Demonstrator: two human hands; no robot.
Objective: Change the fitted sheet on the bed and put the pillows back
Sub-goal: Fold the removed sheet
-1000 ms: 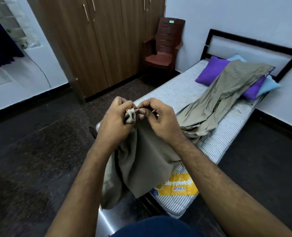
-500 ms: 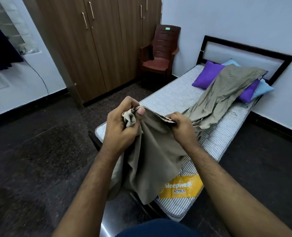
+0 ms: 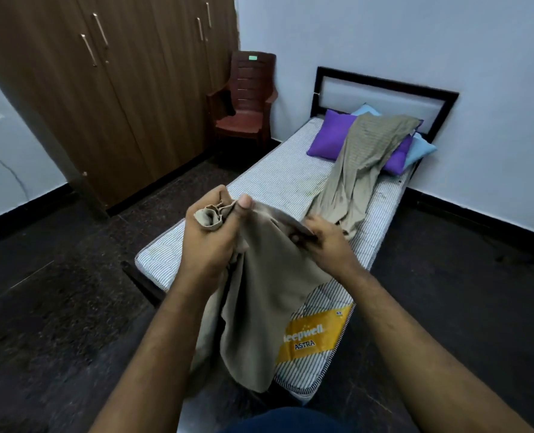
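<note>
Over the bare mattress (image 3: 278,182), left hand (image 3: 211,242) grips the bunched corner of the soft, light sheet (image 3: 268,295), right hand (image 3: 325,240) pinching its hem.

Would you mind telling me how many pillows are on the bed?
2: a purple pillow at the headboard end, and a light blue pillow behind it; the draped sheet could hide more.

One head cam only, wide-angle, worn by person standing at foot of bed (image 3: 290,182). Looks fwd and down along mattress toward headboard (image 3: 384,89); forearms fill near foreground, wardrobe (image 3: 119,104) at left edge. No 2nd view to overlap.
</note>
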